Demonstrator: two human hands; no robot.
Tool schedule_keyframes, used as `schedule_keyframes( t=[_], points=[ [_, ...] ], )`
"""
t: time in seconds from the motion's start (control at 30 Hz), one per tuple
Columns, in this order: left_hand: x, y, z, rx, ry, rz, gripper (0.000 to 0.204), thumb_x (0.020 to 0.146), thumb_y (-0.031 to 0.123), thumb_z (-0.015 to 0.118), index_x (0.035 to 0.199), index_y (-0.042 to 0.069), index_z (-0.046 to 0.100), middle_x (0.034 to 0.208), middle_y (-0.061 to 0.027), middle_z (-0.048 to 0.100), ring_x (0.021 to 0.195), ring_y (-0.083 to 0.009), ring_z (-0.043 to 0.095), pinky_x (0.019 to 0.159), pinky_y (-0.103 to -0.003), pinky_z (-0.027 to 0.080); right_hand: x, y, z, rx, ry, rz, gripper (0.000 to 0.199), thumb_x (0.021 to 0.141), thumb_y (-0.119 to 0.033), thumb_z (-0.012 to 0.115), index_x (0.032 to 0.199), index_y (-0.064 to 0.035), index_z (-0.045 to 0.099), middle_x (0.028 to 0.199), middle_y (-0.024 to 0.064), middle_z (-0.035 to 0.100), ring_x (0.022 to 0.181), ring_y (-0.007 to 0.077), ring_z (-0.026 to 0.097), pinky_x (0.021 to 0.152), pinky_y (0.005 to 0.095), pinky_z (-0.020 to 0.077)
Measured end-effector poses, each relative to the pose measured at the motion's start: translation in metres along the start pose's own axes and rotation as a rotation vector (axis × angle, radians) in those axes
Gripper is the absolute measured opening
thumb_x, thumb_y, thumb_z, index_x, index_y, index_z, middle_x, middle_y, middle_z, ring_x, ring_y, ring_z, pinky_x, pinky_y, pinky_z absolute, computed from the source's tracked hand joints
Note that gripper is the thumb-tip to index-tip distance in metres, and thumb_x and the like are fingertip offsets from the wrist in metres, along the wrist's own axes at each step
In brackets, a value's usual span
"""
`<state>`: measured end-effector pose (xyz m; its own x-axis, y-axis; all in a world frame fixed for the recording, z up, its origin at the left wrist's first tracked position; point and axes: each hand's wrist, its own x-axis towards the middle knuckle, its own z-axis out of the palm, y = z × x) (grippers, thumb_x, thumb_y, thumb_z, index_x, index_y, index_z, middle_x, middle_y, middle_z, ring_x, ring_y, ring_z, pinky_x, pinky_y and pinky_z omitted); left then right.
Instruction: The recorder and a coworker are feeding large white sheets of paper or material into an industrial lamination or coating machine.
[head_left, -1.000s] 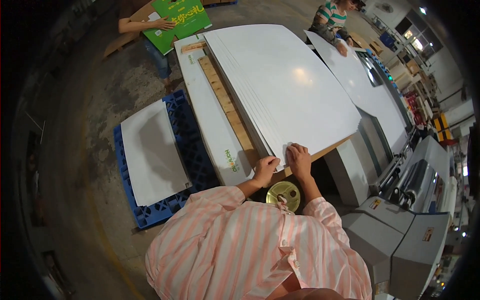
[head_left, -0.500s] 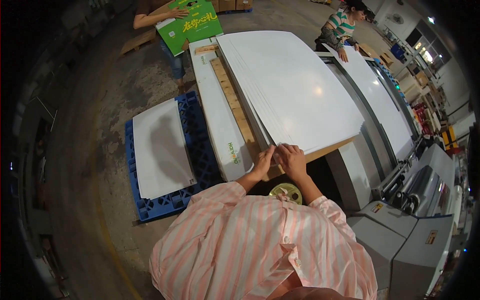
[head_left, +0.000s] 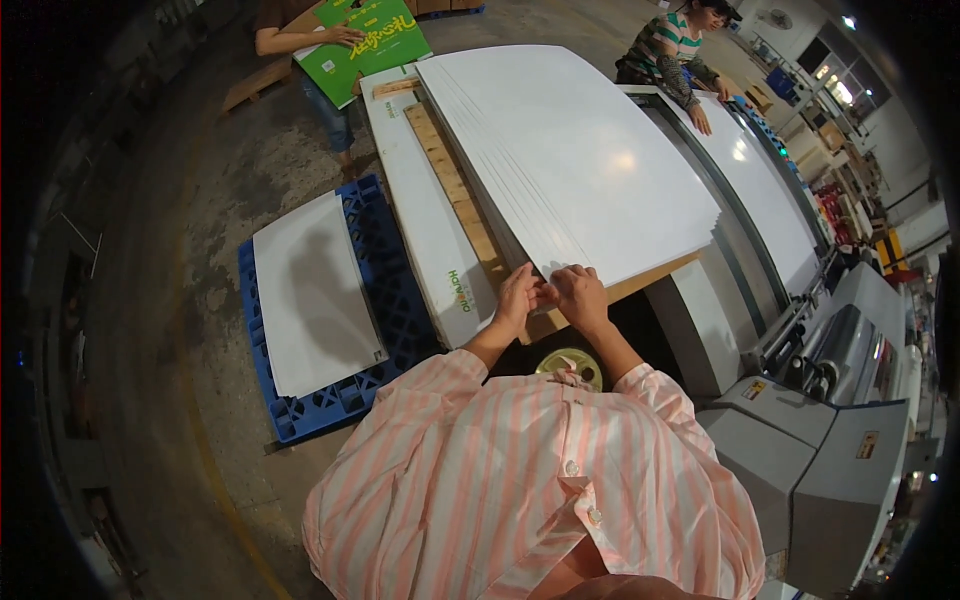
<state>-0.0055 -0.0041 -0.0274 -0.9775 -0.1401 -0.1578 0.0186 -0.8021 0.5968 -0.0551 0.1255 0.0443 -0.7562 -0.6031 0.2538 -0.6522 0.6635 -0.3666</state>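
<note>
A tall stack of large white sheets point(head_left: 590, 150) lies in front of me, its upper sheets fanned in thin steps along the left edge and at the near right corner. My right hand point(head_left: 581, 298) grips the sheets at their near left corner, fingers bent over the top and thumb turned inward. Close beside it, my left hand point(head_left: 517, 300) has its fingers curled against the corner from the left side. The hands almost meet there, and the exact grip of the fingertips is partly hidden.
Wooden boards point(head_left: 450, 185) and a white wrapped pile point(head_left: 440, 270) flank the stack. Further left, a blue pallet point(head_left: 378, 250) carries smaller white sheets point(head_left: 315, 300). A grey machine point(head_left: 775, 460) stands right. One co-worker handles a sheet point(head_left: 765, 190); another holds a green printed board point(head_left: 375, 50).
The top sheets now show wider steps at the near right corner and left edge. Both hands stay at the near corner. The co-worker at the right has moved an arm across the sheet.
</note>
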Motion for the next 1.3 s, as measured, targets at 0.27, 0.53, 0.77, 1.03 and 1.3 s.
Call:
schedule_keyframes(
  t=[0.27, 0.53, 0.77, 1.03, 1.3],
  points=[
    [0.007, 0.003, 0.008, 0.219, 0.038, 0.022, 0.035, 0.088, 0.009, 0.052, 0.120, -0.004, 0.043, 0.092, -0.0100, 0.056, 0.082, -0.0198, 0.061, 0.071, -0.033, 0.054, 0.012, 0.027, 0.007, 0.373, -0.119, 0.330, 0.034, 0.074, -0.038, 0.065, 0.090, -0.0084, 0.068, 0.092, 0.0105, 0.063, 0.085, 0.0303, 0.056, 0.075, 0.0405, 0.0461],
    [0.008, 0.002, 0.012, 0.227, 0.093, 0.043, 0.036, 0.088, 0.007, 0.052, 0.121, -0.003, 0.043, 0.091, -0.0090, 0.055, 0.083, -0.0189, 0.060, 0.071, -0.033, 0.055, 0.009, 0.013, -0.006, 0.112, -0.034, 0.174, 0.029, 0.076, -0.030, 0.065, 0.090, -0.0042, 0.068, 0.087, 0.0135, 0.063, 0.077, 0.0286, 0.061, 0.068, 0.0355, 0.0479],
    [0.010, 0.001, 0.005, 0.223, 0.079, 0.015, 0.037, 0.086, 0.006, 0.054, 0.120, -0.002, 0.042, 0.094, -0.0085, 0.054, 0.082, -0.0192, 0.060, 0.070, -0.034, 0.054, 0.016, 0.014, -0.003, 0.066, -0.028, 0.125, 0.026, 0.075, -0.029, 0.063, 0.088, -0.0068, 0.068, 0.085, 0.0129, 0.063, 0.074, 0.0296, 0.060, 0.066, 0.0403, 0.0479],
    [0.016, -0.013, -0.002, 0.333, 0.209, 0.059, 0.055, 0.083, 0.007, 0.055, 0.133, 0.000, 0.032, 0.085, -0.0048, 0.054, 0.075, -0.0135, 0.058, 0.060, -0.027, 0.052, 0.010, 0.003, -0.015, -0.048, 0.325, -0.364, 0.018, 0.081, -0.017, 0.061, 0.093, -0.0051, 0.064, 0.084, 0.0087, 0.064, 0.075, 0.0299, 0.059, 0.065, 0.0388, 0.0484],
    [0.007, -0.024, 0.002, 0.755, 0.183, 0.352, 0.074, 0.084, 0.009, 0.059, 0.140, 0.007, 0.010, 0.083, -0.0063, 0.055, 0.069, -0.0111, 0.052, 0.051, -0.025, 0.044, 0.042, 0.009, -0.063, 0.283, 0.126, 0.211, 0.025, 0.088, -0.026, 0.054, 0.079, -0.0033, 0.062, 0.064, 0.0185, 0.056, 0.061, 0.0367, 0.056, 0.055, 0.0393, 0.0439]
  ],
)
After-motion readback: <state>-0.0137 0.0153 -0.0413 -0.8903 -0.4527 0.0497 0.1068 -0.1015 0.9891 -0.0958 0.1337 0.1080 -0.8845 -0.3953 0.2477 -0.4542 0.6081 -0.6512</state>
